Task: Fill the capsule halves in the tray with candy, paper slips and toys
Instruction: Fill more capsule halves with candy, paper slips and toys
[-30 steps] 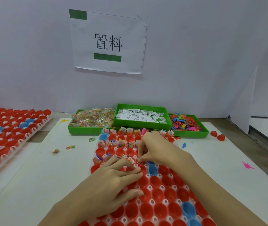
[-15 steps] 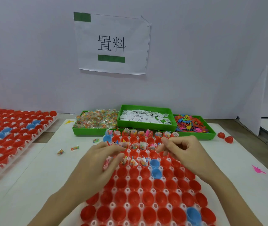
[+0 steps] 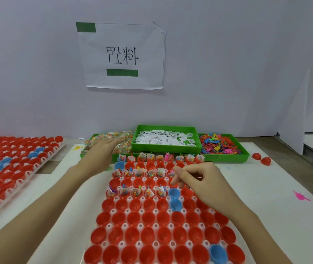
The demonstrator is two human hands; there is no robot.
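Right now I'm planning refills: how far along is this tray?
Done: three alternating far rows hold filled capsule halves. In hand: left hand reaches over the candy bin; right hand hovers curled over the tray. Left: the empty red halves nearer you.

A: We see red cups (image 3: 152,236) filling the white tray (image 3: 140,244), with a few blue cups (image 3: 175,204) among them.

B: And we count three green bins (image 3: 168,148): multicoloured candy (image 3: 124,139), white slips (image 3: 163,139) printed black, bright mixed toys (image 3: 218,145).
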